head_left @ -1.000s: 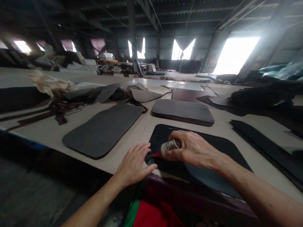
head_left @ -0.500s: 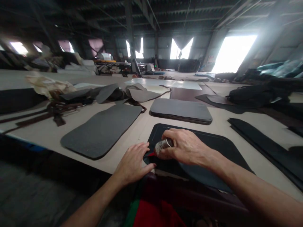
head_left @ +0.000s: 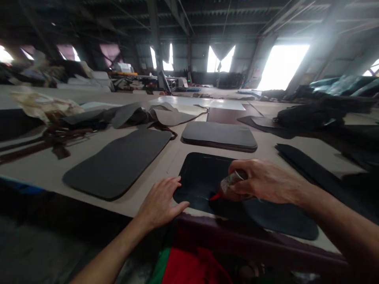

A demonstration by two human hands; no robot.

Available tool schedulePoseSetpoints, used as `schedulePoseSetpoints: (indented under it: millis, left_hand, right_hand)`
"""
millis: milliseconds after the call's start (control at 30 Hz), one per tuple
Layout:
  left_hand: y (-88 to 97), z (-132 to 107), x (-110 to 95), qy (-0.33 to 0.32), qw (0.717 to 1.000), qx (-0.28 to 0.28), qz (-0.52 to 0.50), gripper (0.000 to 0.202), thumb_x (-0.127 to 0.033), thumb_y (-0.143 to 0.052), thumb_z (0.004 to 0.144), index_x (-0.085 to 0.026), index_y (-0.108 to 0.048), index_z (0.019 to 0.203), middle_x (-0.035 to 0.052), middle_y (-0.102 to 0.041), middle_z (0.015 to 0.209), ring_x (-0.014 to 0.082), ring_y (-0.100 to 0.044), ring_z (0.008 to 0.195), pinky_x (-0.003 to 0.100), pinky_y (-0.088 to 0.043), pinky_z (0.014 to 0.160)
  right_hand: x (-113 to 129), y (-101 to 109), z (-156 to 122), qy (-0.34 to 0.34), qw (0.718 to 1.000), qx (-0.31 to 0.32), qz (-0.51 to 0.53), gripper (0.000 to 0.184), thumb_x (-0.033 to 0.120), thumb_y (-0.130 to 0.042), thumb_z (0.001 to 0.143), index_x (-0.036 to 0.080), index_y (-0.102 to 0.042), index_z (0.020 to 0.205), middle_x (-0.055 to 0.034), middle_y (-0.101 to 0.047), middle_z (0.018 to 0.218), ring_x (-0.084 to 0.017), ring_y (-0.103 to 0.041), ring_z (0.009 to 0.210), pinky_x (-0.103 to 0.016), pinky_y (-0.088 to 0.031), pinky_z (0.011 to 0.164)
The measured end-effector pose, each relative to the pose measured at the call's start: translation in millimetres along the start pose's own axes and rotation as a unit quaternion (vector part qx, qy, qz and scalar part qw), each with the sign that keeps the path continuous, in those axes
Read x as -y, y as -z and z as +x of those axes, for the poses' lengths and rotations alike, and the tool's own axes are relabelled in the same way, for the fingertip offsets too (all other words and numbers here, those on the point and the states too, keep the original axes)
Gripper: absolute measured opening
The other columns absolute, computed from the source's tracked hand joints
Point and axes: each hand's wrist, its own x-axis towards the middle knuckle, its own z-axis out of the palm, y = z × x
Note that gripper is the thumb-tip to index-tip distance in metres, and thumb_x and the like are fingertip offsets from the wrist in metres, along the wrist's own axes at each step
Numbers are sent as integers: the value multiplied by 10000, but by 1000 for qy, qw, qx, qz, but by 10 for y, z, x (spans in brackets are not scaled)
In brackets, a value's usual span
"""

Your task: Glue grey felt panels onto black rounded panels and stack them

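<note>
A black mat (head_left: 204, 177) with rounded corners lies at the near edge of the table. My left hand (head_left: 160, 203) rests flat and open beside its near left corner, the thumb touching the mat's edge. My right hand (head_left: 260, 181) is closed round a small glue bottle (head_left: 229, 183) with a red nozzle. The nozzle tip points down and left onto the mat's near half. A dark grey layer (head_left: 281, 221) lies over the mat's right part, under my right forearm.
A large grey mat (head_left: 118, 161) lies to the left and a stack of grey mats (head_left: 219, 136) behind. Dark strips (head_left: 304, 165) lie on the right, cloth scraps (head_left: 130, 114) and brown straps (head_left: 50, 138) at the back left. The pale table (head_left: 177, 157) ends at my body.
My right hand has slid the bottle to the right along the mat's near part. The left hand stays at the corner. The view has shifted slightly.
</note>
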Motion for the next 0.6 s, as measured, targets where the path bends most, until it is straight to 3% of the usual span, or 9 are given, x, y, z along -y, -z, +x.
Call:
schedulePoseSetpoints:
  millis: [367,600]
  left_hand:
    - [-52,0,71,-23,1000,-21,3,454,-558,-527,989,-175,-569,1228,90,-480,1445,308,-444,1328,516,-425,1086]
    - [-79,24,125,-35,999,-33,10,645,-748,-308,1034,-190,-572,1222,73,-495,1436,305,-467,1311,528,-444,1055]
  right_hand:
    - [-211,153,-226,-73,996,42,17,261,389,-655,763,253,-696,981,-5,-650,838,-156,-581,706,-247,-325,540]
    - [-594,261,-567,-159,984,52,55,282,382,-640,762,227,-689,993,-24,-658,817,-168,-590,680,-250,-355,534]
